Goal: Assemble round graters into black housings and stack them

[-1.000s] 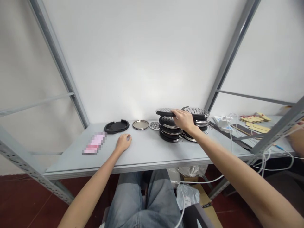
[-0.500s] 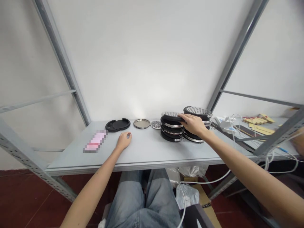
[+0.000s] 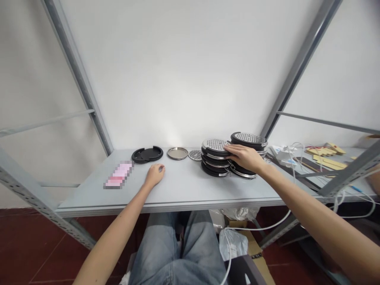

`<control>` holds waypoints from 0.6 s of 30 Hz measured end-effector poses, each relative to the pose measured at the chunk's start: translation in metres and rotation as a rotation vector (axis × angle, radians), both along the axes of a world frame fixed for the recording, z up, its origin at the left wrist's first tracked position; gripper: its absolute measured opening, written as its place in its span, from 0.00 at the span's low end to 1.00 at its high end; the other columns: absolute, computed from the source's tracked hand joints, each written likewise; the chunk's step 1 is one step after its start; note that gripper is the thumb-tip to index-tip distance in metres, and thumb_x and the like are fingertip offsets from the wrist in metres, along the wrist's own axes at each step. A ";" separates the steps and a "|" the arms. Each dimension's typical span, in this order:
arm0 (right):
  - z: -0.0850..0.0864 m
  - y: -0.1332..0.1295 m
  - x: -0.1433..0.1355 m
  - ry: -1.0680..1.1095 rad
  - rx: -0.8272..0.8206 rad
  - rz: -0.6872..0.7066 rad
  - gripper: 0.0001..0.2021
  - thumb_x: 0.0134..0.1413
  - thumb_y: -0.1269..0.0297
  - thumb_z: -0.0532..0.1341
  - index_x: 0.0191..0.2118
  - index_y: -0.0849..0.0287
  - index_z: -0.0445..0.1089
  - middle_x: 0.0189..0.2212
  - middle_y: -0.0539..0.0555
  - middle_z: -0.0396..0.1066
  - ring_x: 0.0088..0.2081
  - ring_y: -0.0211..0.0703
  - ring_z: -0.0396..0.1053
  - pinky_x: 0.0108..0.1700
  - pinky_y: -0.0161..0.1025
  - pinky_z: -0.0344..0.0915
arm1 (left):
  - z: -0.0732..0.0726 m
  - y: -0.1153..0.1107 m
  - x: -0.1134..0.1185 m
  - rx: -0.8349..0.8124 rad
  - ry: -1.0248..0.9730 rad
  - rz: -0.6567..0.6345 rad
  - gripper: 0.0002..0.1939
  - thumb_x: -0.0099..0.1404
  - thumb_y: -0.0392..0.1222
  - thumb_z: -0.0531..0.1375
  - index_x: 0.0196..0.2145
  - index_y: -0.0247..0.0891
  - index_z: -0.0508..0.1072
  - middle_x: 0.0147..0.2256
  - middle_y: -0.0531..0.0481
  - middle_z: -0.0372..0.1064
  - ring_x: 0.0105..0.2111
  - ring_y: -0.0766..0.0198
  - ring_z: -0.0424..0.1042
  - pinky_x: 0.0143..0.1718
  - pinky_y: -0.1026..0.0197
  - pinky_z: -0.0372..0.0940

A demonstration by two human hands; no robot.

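Note:
Two stacks of round black and metal pieces with perforated silver tops stand side by side at the right of the table: a front left stack (image 3: 216, 145) and a back right stack (image 3: 249, 137). My right hand (image 3: 244, 156) reaches between them, its fingertips touching the right edge of the front left stack's top piece, its fingers extended. My left hand (image 3: 155, 175) rests on the table with curled fingers; nothing shows in it. Behind it lie black round parts (image 3: 151, 154), partly overlapping. A shallow metal disc (image 3: 177, 153) and a perforated disc (image 3: 195, 154) lie between these and the stacks.
A pixelated pink item (image 3: 119, 174) lies at the left of the grey table (image 3: 178, 190). Metal shelf posts (image 3: 299, 71) frame both sides. Yellow pieces (image 3: 328, 161), a white box and cables lie at the right. A white cable (image 3: 258, 228) hangs below the edge.
The top piece of the front left stack now sits flatter, and more of its perforated face shows. My right hand has shifted slightly right and down. My left hand is nearly unmoved.

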State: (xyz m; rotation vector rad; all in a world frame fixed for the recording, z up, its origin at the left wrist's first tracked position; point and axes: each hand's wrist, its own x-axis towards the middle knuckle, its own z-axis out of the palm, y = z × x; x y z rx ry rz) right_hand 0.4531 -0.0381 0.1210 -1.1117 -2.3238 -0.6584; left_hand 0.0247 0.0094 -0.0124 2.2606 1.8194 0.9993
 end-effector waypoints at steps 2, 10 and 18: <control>0.001 0.001 0.000 0.008 0.012 -0.001 0.17 0.59 0.63 0.59 0.54 0.56 0.71 0.51 0.56 0.73 0.52 0.53 0.71 0.52 0.50 0.71 | -0.001 0.001 -0.001 0.005 0.003 -0.004 0.13 0.65 0.40 0.53 0.38 0.37 0.76 0.42 0.44 0.75 0.46 0.53 0.71 0.53 0.54 0.62; 0.001 0.002 0.001 0.021 0.042 0.007 0.16 0.61 0.63 0.58 0.52 0.56 0.72 0.50 0.56 0.74 0.52 0.51 0.71 0.55 0.49 0.69 | -0.007 0.005 -0.003 0.021 0.013 -0.018 0.13 0.64 0.41 0.53 0.36 0.37 0.77 0.40 0.43 0.76 0.45 0.54 0.71 0.51 0.55 0.62; -0.003 0.004 0.005 0.018 0.041 0.002 0.19 0.61 0.62 0.57 0.55 0.61 0.70 0.51 0.60 0.72 0.54 0.53 0.69 0.56 0.50 0.67 | -0.008 0.005 -0.004 0.043 0.031 -0.042 0.14 0.64 0.42 0.52 0.34 0.37 0.77 0.38 0.44 0.75 0.43 0.53 0.70 0.49 0.55 0.62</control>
